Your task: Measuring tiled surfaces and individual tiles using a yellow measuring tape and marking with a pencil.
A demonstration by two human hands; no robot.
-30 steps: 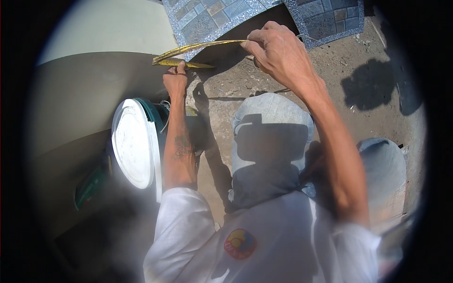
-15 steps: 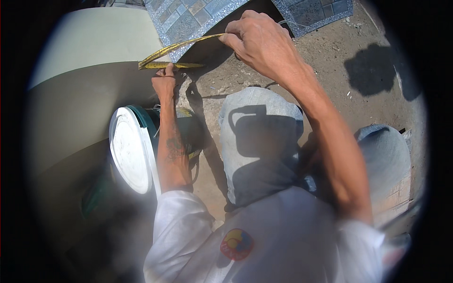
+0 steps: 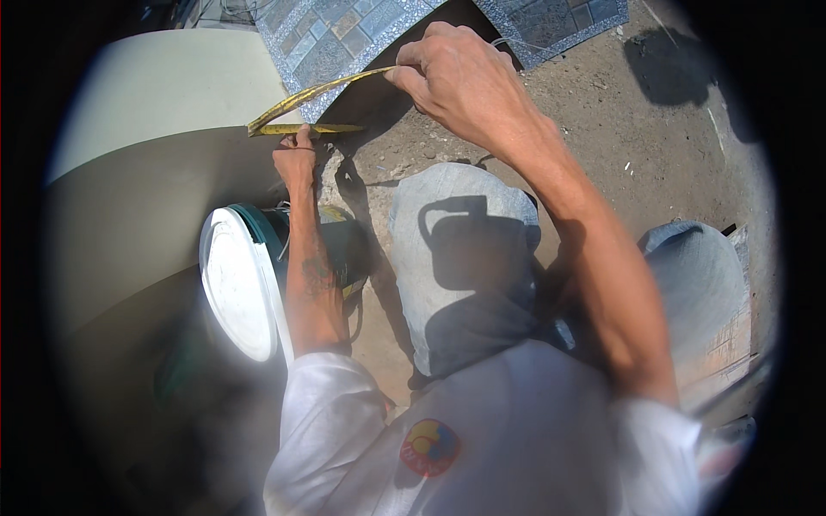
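A yellow measuring tape blade (image 3: 323,89) runs in a bent strip at the top of the view, doubling back at its left end beside the edge of a pale, smooth slab (image 3: 172,86). My left hand (image 3: 295,162) is closed on the lower stretch of the blade, thumb on top. Higher and to the right, my right hand (image 3: 456,82) pinches the upper stretch between thumb and fingers. Behind the tape lies the corner of a blue-grey panel with a stone-tile pattern (image 3: 331,39). The right hand hides part of that panel's dark edge.
A dark green bucket (image 3: 344,249) with a white lid (image 3: 241,284) lies close by my left forearm. My grey-trousered knees (image 3: 465,241) are bent below my hands. Dusty ground (image 3: 594,146) with small debris spreads to the right, near another patterned panel (image 3: 564,26).
The view has shifted slightly, so the slab and panel sit lower in it. Both hands keep their hold on the tape, with little movement relative to the slab.
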